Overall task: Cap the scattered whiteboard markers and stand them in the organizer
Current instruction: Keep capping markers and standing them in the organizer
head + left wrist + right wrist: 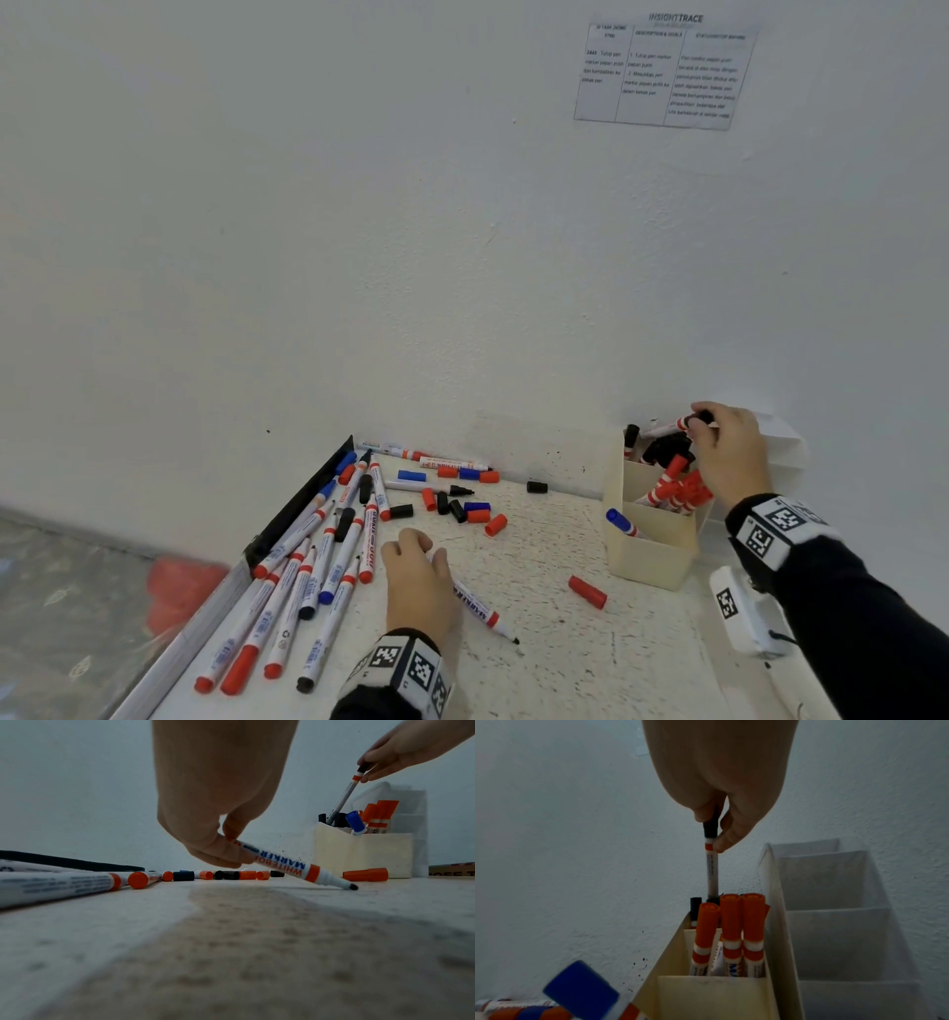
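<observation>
Tabletop [539, 606], white and speckled, fills the near field. Left hand [418, 580] at 6 o'clock, fingers curled round the barrel of an uncapped marker [485, 611]; its black tip touches the table, barrel tilted up toward the hand. A loose red cap [587, 592] lies at 4 o'clock of that hand, apart from it. At 9 o'clock, a heap of markers [308, 575] lying flat, some capped, some bare. Beyond the hand, at 12 o'clock, scattered caps [462, 506], red, black and blue. At 2 o'clock the cream organizer [652, 557] stands by the wall: a blue-capped marker [621, 523] leans in the near compartment, red-capped markers [678, 493] in the middle one. Right hand [729, 452] above the far compartment, pinching the black-capped marker [711, 862] at its top, lower end among the black caps there.
</observation>
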A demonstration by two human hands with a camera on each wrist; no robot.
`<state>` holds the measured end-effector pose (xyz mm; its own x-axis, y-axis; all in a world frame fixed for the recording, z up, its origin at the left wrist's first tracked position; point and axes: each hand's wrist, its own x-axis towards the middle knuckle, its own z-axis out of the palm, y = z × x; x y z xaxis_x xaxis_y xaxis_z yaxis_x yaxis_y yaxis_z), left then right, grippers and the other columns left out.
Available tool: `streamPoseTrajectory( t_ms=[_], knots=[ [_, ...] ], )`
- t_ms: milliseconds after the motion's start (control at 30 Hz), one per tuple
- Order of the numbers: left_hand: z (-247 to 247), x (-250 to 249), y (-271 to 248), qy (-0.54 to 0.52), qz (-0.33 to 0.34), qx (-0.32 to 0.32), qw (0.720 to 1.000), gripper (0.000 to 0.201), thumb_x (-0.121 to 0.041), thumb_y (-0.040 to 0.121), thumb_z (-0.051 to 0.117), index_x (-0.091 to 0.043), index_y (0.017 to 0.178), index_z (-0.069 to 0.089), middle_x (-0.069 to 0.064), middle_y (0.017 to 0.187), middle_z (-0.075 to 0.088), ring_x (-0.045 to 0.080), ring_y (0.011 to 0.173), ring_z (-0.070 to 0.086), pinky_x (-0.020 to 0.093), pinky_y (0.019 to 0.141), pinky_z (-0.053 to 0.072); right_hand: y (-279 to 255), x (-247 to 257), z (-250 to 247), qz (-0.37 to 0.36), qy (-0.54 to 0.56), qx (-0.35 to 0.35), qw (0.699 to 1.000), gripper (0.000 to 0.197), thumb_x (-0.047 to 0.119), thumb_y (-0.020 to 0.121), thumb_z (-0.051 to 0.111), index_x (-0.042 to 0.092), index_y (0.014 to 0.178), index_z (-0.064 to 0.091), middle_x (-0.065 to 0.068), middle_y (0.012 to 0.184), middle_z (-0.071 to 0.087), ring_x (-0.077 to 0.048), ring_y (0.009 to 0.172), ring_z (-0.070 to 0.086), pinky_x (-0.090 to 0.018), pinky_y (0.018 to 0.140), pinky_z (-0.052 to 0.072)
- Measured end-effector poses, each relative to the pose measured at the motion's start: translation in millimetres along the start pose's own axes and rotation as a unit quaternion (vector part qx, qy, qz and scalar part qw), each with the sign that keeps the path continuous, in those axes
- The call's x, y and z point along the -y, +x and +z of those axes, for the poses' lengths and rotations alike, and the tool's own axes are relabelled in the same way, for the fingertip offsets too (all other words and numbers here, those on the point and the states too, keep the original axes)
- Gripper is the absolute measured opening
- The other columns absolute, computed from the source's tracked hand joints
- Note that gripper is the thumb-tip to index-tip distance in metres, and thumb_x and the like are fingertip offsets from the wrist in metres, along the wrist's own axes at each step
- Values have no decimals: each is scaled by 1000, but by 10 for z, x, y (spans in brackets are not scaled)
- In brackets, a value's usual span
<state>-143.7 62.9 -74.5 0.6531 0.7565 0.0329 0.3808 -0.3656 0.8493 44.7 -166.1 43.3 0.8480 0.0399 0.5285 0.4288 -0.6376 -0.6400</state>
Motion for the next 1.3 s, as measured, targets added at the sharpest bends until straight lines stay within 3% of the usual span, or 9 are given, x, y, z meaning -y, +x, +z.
streamPoseTrajectory(
  t_ms=[67,167,333,433,633,833,1000,1133,1300],
  knots=[
    [4,14,-1,14,-15,13,1000,17,-19,95,47,-13,110,44,3,114,39,0,70,40,18,74,36,1,7,23,8,0,2,1000,28,10,93,47,3,120,54,-21,120,52,-33,110,51,-35,98,37],
    [4,66,-6,132,-12,41,990,21,-29,95,42,-21,114,47,2,122,44,13,106,45,27,92,42,9,18,74,-3,4,-8,1000,21,9,92,51,5,112,53,-17,109,60,-29,92,56,-31,83,41],
    [60,61,-74,205,111,196,953,38,-20,80,54,-40,112,55,-7,138,29,15,133,23,42,114,12,63,15,168,-50,-54,-22,997,12,10,90,54,8,100,60,-14,98,66,-27,85,57,-27,75,39],
    [93,102,-123,230,149,249,929,28,-25,78,56,-40,101,62,-13,129,37,12,129,27,43,111,8,103,-39,263,-25,-120,40,992,23,15,93,49,14,111,62,-14,105,66,-30,94,59,-31,81,43],
    [112,140,-55,217,150,160,951,26,-41,91,48,-37,115,58,-13,111,56,10,105,48,34,100,34,31,24,315,38,-215,258,941,40,21,99,33,16,139,37,-14,141,44,-33,125,42,-35,104,32],
    [145,169,68,147,50,127,980,32,-37,94,47,-20,120,52,-3,112,58,9,96,58,24,88,50,-6,102,353,75,-245,286,923,49,32,99,31,22,145,20,-1,156,14,-34,138,20,-47,112,19],
    [155,180,132,146,15,97,984,33,-37,95,43,-15,120,50,2,111,58,11,95,59,22,85,51,-176,430,560,-57,-134,153,977,27,17,93,45,14,117,57,-9,128,49,-27,120,41,-37,98,35],
    [169,151,129,139,-6,98,985,33,-37,96,42,-14,119,49,3,112,58,13,97,59,25,87,51,-420,719,934,-104,-33,305,946,28,13,94,44,15,118,60,-3,123,58,-18,116,51,-26,97,36],
    [134,109,83,135,-12,92,986,32,-36,96,41,-14,117,50,4,112,58,16,97,59,27,84,51,-812,796,1580,-106,-135,462,870,39,29,96,40,36,134,44,3,146,38,-25,134,31,-47,111,24]
  ],
)
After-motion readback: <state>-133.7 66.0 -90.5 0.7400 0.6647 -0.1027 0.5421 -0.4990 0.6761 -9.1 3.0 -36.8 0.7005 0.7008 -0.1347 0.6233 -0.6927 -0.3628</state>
